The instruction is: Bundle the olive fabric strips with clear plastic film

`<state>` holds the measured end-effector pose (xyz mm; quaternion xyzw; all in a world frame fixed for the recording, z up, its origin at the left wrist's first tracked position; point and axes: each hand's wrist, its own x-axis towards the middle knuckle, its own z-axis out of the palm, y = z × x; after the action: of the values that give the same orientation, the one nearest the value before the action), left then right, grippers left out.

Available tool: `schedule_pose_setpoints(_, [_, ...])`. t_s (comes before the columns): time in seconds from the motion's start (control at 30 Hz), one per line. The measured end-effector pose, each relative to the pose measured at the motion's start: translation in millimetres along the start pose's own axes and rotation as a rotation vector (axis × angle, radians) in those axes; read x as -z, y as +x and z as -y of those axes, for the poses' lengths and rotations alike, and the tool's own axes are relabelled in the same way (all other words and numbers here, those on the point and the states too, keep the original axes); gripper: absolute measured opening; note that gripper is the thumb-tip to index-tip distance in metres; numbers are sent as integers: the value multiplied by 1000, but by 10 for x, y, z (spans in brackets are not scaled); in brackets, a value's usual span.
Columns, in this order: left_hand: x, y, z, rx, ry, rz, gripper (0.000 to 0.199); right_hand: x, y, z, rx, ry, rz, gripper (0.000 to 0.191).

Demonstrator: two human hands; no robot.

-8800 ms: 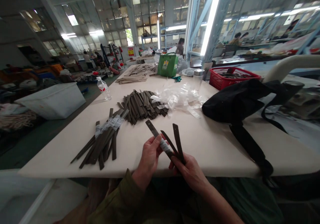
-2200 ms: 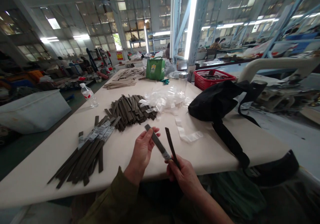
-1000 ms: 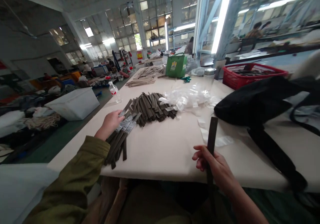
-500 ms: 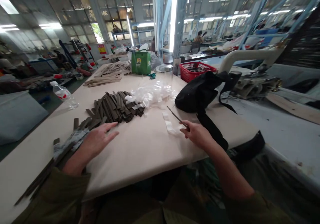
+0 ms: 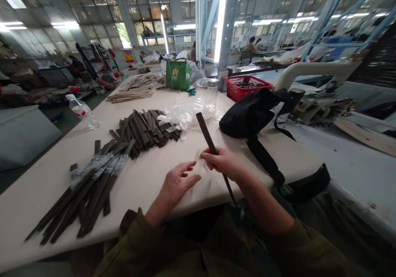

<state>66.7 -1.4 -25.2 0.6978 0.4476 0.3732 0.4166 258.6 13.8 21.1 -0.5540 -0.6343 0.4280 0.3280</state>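
A long dark strip (image 5: 206, 134) slants through the grip of my right hand (image 5: 224, 161), one end raised and the other reaching down past the table's front edge. Just left of it, my left hand (image 5: 177, 184) is open with its fingers spread, holding nothing. Several dark strips (image 5: 144, 130) lie heaped on the table (image 5: 154, 169) beyond my left hand. Bundles of similar strips (image 5: 95, 190), wrapped in whitish bands, rest at the left. Crumpled clear plastic (image 5: 188, 114) sits behind the hands.
On the right lie a black bag (image 5: 247, 114) and its strap; a red basket (image 5: 247, 88) stands behind. Farther back are a green bag (image 5: 177, 74) and a glass jar (image 5: 212, 93). A plastic bottle (image 5: 83, 111) leans at the left; a sewing machine (image 5: 324, 99) stands right.
My left hand has moved right, off the wrapped bundles, toward my right hand. My right hand has shifted left, and the strip in it now shows its broad face and lower end.
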Motion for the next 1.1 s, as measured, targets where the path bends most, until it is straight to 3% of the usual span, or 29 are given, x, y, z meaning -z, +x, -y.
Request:
schedule_pose_setpoints(0.1, [-47, 14, -46, -12, -17, -55, 24, -165, 8, 133, -17, 407, 55, 24])
schedule_pose_setpoints(0.2, [-84, -14, -48, 78, -97, -72, 25, -288, 33, 208, -15, 529, 50, 23])
schedule_pose_setpoints(0.37, [-151, -98, -27, 173, -362, 7, 14, -353, 80, 239, 23, 528, -51, 20])
schedule_pose_setpoints(0.5, [-192, -129, -9, 259, -544, -6, 20, -389, 98, 246, 27, 520, -55, 19])
schedule_pose_setpoints(0.73, [-193, -160, 21, 360, -525, 46, 27, -389, 54, 239, 58, 476, -47, 23])
schedule_pose_setpoints(0.93, [-88, -143, 52, 368, -786, -114, 24, -256, -278, 42, 39, 417, 6, 39])
schedule_pose_setpoints(1.1, [-25, -108, 73, 360, -959, -223, 28, -392, -575, -212, -68, 423, 97, 41])
